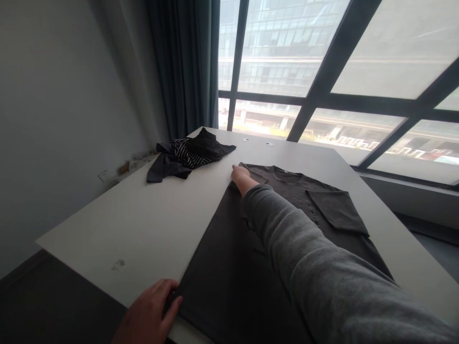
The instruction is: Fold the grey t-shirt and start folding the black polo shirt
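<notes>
**Both hands on the folded edge of a dark T-shirt**

On the white surface (143, 224) the dark grey T-shirt (229, 286) lies flat in front of me, collar away from me, both sleeves turned in over the body. My left grip (154, 310) is pinched on the near corner of its left edge, thumb on top. My right grip (239, 176) reaches across to the far corner at the shoulder; the fingers are hidden from me, so whether they have closed on cloth I cannot tell. I judge the shirt light, limp and prone to slipping, best taken at these two corners. A crumpled black and striped garment (186, 155) lies well apart, far left. No containers in view.
</notes>
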`<action>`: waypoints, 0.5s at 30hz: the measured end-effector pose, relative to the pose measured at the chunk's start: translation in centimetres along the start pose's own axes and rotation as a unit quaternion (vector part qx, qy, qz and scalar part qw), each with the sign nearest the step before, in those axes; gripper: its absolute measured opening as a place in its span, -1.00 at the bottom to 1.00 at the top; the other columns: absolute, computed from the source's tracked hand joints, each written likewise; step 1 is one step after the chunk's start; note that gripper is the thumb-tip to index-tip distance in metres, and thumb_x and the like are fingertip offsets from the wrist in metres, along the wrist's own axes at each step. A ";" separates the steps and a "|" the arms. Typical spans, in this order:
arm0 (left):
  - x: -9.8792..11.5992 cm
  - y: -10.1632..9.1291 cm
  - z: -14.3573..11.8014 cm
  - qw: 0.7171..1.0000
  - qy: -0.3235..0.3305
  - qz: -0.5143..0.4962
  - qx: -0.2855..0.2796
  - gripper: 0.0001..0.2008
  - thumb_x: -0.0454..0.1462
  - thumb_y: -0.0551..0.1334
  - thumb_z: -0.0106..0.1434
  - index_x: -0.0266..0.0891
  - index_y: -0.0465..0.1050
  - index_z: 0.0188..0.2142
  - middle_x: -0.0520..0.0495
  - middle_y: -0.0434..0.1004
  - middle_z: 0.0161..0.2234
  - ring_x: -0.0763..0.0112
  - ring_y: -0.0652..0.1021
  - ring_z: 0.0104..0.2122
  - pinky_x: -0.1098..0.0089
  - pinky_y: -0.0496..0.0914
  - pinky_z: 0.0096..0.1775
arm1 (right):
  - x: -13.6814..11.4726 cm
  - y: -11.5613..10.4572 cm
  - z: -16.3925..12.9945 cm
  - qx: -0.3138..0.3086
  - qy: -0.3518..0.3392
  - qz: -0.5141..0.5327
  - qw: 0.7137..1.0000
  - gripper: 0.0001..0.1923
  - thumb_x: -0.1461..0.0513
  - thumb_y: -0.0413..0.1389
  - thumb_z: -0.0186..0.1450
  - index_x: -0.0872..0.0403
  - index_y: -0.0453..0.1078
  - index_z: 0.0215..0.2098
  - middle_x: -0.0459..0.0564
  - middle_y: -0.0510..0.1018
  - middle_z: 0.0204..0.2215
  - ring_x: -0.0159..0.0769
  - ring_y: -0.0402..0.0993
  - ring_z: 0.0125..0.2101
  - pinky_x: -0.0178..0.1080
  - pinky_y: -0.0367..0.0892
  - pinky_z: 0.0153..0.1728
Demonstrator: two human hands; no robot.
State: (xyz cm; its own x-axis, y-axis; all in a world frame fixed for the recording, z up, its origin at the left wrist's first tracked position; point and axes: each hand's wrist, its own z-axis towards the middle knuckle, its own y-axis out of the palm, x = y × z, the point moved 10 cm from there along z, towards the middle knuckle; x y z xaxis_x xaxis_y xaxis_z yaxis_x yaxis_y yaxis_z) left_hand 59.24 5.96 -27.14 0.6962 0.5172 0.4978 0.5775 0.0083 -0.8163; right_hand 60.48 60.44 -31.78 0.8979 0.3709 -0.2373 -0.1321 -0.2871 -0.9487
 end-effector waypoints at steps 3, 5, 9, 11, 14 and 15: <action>0.7 -0.8 -0.3 1.000 0.014 0.002 0.023 -0.74 -0.15 0.11 0.40 -0.11 0.58 -0.15 -0.12 0.68 -0.18 0.19 0.67 -0.16 0.28 0.49 -0.06 | -0.4 -0.3 0.1 0.009 -0.011 0.001 1.000 -0.56 0.29 0.15 0.45 0.16 0.51 0.28 0.40 0.56 0.18 0.12 0.55 0.16 -0.05 0.46 0.08; 1.2 -1.5 -0.6 0.999 0.028 -0.001 0.045 -0.74 -0.12 0.13 0.40 -0.09 0.59 -0.15 -0.09 0.68 -0.20 0.22 0.67 -0.21 0.30 0.50 -0.09 | -0.2 -0.9 0.0 0.023 -0.012 0.005 1.000 -0.63 0.31 0.13 0.45 0.23 0.58 0.17 0.42 0.59 0.13 0.10 0.56 0.14 -0.08 0.46 0.06; 2.5 -2.8 -1.1 0.995 0.062 -0.005 0.083 -0.75 -0.08 0.16 0.40 -0.07 0.59 -0.21 -0.03 0.66 -0.29 0.27 0.64 -0.34 0.35 0.50 -0.22 | 0.8 -2.6 -0.4 0.056 -0.010 0.021 0.998 -0.62 0.26 0.10 0.48 0.25 0.55 0.18 0.41 0.59 0.13 0.04 0.56 0.13 -0.13 0.44 0.08; 3.4 -3.4 -1.3 0.991 0.085 -0.008 0.100 -0.76 -0.07 0.17 0.40 -0.07 0.58 -0.24 -0.01 0.64 -0.33 0.29 0.62 -0.38 0.36 0.50 -0.26 | 1.7 -3.5 -0.7 0.070 -0.009 0.028 0.997 -0.59 0.20 0.10 0.48 0.23 0.54 0.20 0.39 0.59 0.13 0.03 0.56 0.13 -0.14 0.43 0.09; 4.9 -4.2 -1.6 0.986 0.115 -0.010 0.120 -0.80 -0.09 0.19 0.40 -0.05 0.57 -0.24 0.00 0.64 -0.33 0.30 0.62 -0.38 0.38 0.51 -0.27 | 3.3 -5.0 -1.2 0.088 -0.007 0.032 0.996 -0.54 0.13 0.15 0.46 0.21 0.52 0.22 0.36 0.60 0.11 0.04 0.56 0.12 -0.15 0.43 0.09; 5.5 -4.5 -1.7 0.985 0.123 -0.009 0.124 -0.81 -0.10 0.20 0.40 -0.05 0.57 -0.23 0.00 0.64 -0.32 0.30 0.63 -0.38 0.39 0.51 -0.26 | 3.9 -5.5 -1.3 0.093 -0.006 0.032 0.995 -0.53 0.12 0.16 0.45 0.22 0.52 0.21 0.36 0.61 0.10 0.04 0.57 0.11 -0.14 0.43 0.09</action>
State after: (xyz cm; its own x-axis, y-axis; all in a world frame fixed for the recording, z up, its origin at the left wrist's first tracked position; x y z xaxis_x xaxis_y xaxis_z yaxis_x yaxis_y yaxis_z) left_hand 61.21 7.27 -20.28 0.7862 0.2921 0.5445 0.4907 0.2405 -0.8375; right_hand 65.28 62.30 -27.17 0.8803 0.3684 -0.2990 -0.2644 -0.1423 -0.9539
